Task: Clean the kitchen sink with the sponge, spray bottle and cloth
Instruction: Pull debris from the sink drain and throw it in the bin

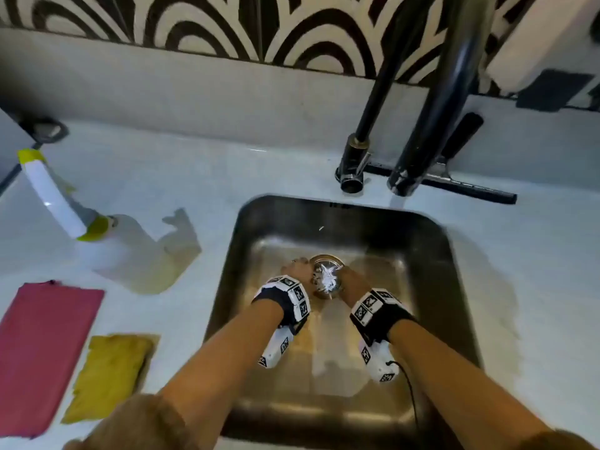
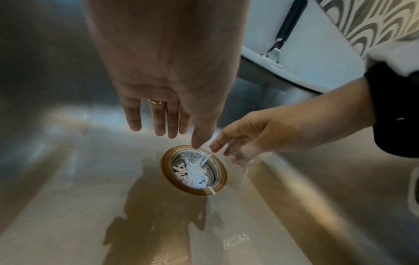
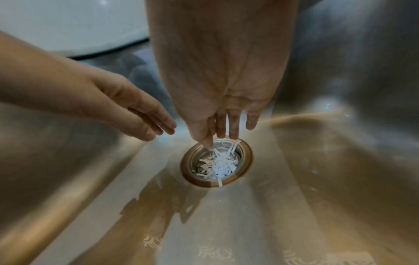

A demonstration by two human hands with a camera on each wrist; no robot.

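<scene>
Reaching hands (image 1: 319,276) over clogged drain (image 1: 326,277)

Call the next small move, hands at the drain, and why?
Probably pinch the paper shreds out of the drain strainer. Both hands, left and right, hang open over it holding nothing; the right thumb already reaches the shreds. The sponge, cloth and spray bottle lie untouched on the counter.

- Head view looks steeply down from above onto the sink (image 1: 422,241) and table (image 1: 227,170).
- Both wrist views sit close inside the basin, sharing the drain (image 2: 193,169) (image 3: 216,164).
</scene>
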